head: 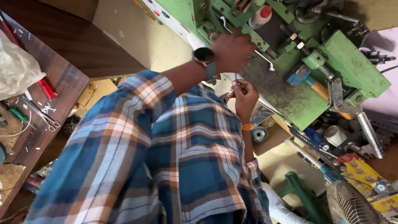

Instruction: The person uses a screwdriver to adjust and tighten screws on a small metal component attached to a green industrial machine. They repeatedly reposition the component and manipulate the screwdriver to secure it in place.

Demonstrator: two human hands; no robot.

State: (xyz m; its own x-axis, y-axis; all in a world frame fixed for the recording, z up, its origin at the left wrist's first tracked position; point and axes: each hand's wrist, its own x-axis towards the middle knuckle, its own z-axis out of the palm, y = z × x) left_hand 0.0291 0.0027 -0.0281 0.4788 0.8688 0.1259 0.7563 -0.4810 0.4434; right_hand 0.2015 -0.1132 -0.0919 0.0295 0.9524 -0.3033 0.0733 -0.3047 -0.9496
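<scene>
Head view, left to right: scissors on a wooden bench; plaid sleeve; left hand, grip unclear; right hand pinching a small, indistinct metal piece; green machine, top cut off.

Plaid shirt, blue w/ orange, white & brown checks, long sleeves pushed up toward elbows. Round black watch on blue-grey strap, one wrist. Orange bead band on other wrist.
</scene>
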